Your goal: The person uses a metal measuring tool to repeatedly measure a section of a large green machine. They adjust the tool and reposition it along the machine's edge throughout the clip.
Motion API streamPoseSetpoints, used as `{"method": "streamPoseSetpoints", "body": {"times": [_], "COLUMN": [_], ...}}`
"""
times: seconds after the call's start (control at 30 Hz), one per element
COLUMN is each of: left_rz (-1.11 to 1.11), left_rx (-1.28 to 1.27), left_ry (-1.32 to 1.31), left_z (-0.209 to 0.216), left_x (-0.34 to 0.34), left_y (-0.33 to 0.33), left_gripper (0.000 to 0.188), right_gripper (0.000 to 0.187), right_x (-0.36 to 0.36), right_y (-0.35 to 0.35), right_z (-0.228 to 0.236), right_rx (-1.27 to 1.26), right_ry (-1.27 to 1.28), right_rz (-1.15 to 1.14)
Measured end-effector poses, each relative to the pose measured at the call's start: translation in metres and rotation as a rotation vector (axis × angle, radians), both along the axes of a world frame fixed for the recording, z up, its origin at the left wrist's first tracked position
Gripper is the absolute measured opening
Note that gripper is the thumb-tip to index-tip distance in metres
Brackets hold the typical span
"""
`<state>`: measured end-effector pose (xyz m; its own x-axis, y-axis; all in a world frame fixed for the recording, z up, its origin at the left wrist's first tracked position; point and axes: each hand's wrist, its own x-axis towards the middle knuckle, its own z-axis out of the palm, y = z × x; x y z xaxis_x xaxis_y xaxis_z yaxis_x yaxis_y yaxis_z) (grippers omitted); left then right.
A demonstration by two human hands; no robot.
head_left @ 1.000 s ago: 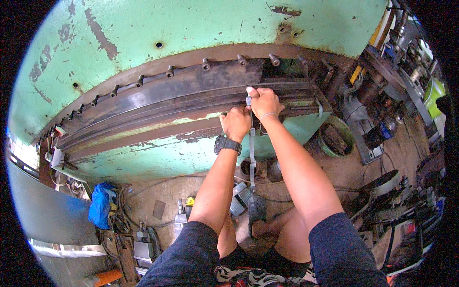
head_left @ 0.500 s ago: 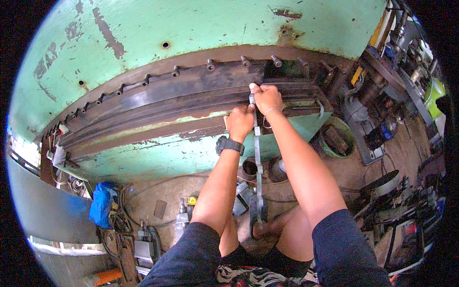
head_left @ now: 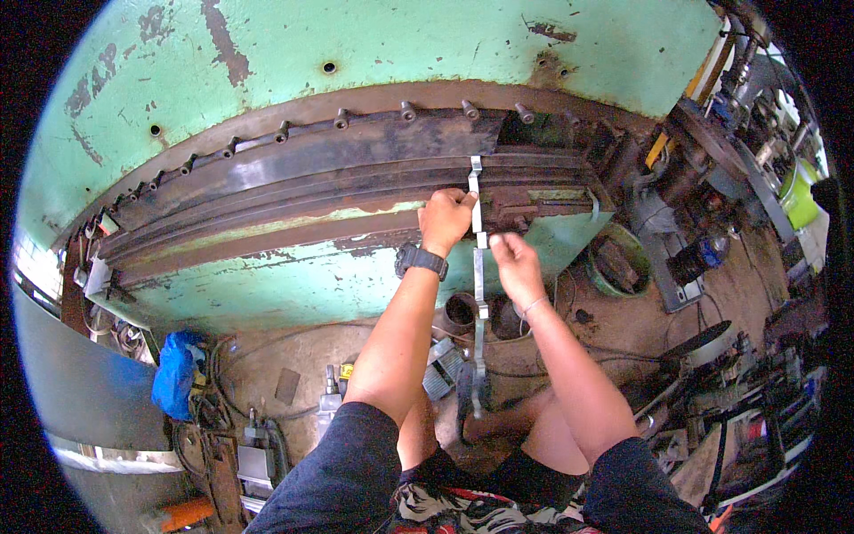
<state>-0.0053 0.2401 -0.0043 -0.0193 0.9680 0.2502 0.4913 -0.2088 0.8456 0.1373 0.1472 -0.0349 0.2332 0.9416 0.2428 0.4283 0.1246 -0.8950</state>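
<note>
A long, narrow metal strip with several stepped bends [head_left: 479, 274] runs from the press brake's bed down toward my legs. My left hand [head_left: 447, 218], with a dark watch on its wrist, pinches the strip near its upper end, thumb and fingers closed on it. Just right of the strip, lower down, my right hand [head_left: 518, 267] has loosely curled fingers. Its thumb is close to a bend, and I cannot tell whether it touches. The strip's far tip rests at the dark steel die rails [head_left: 356, 184], below the upper blade [head_left: 311, 158].
The green machine body [head_left: 427, 53] rises ahead, with a row of bolts along its clamp. A bucket [head_left: 618, 260] stands right. On the floor are metal cylinders [head_left: 460, 313], cables and a foot-pedal-like grey block [head_left: 443, 369]. A blue cloth-like bundle [head_left: 178, 374] hangs left.
My right hand has let go of the strip's upper end and moved down along its right side. My left hand still grips the strip. The view has shifted slightly.
</note>
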Motion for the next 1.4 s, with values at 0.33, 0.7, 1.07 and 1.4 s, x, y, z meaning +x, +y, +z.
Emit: {"method": "streamPoseSetpoints", "body": {"times": [0.33,0.7,1.07,1.4], "left_rz": [-0.005,-0.041,0.018,0.021], "left_rx": [0.001,0.006,0.013,0.018], "left_ry": [0.000,-0.079,-0.081,-0.077], "left_z": [0.005,-0.001,-0.005,-0.002], "left_x": [0.004,0.002,0.005,0.004], "left_y": [-0.003,0.002,-0.002,-0.005], "left_gripper": [0.032,0.025,0.025,0.024], "right_gripper": [0.028,0.015,0.018,0.014], "right_x": [-0.010,-0.025,-0.034,-0.036], "right_y": [-0.015,-0.013,-0.020,-0.021], "right_z": [-0.041,-0.046,-0.049,-0.047], "right_rx": [-0.201,-0.295,-0.315,-0.345], "right_ry": [0.218,0.445,0.544,0.602], "right_rz": [0.132,0.117,0.059,0.062]}}
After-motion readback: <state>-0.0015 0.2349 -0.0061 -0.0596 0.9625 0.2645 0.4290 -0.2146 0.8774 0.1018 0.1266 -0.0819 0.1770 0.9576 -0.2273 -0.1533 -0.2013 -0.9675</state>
